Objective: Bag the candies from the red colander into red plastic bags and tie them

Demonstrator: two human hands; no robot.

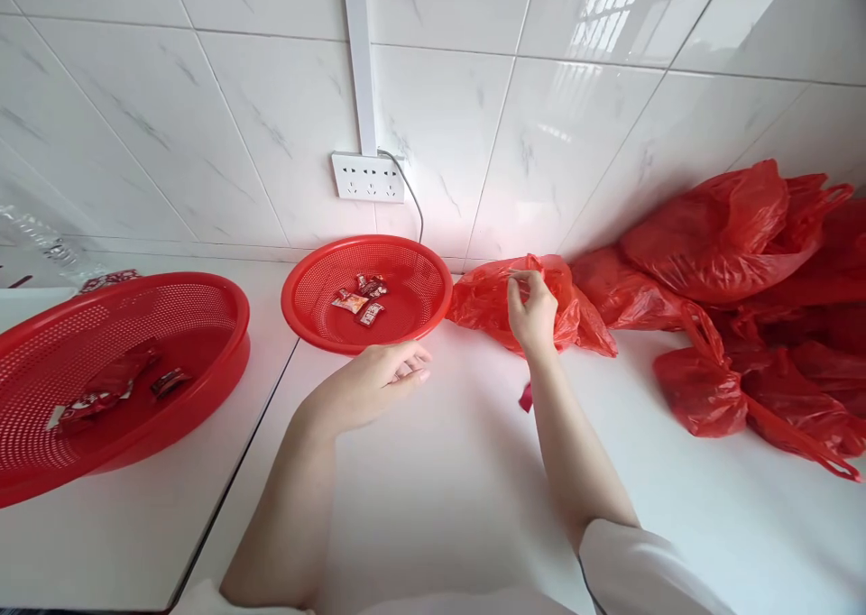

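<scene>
My left hand (389,371) is at the near rim of a red perforated plastic basket (308,326), its fingers loosely bent and the thumb apart, with nothing visible in it. Several small wrapped snacks (369,312) lie on the basket's bottom. To the right, my right hand (533,313) is over a red plastic bag (483,304), thumb and fingers drawn together. Whatever it may be pinching is too small or hidden to make out. Beside my right forearm there is a small dark-pink piece (526,397) on the white table (433,507).
A larger red basket (230,371) at the left holds a few snack packets (169,381). Filled red plastic bags (723,236) are piled at the right. A power strip (369,178) is on the tiled wall, and a clear plastic item (41,236) stands at the far left.
</scene>
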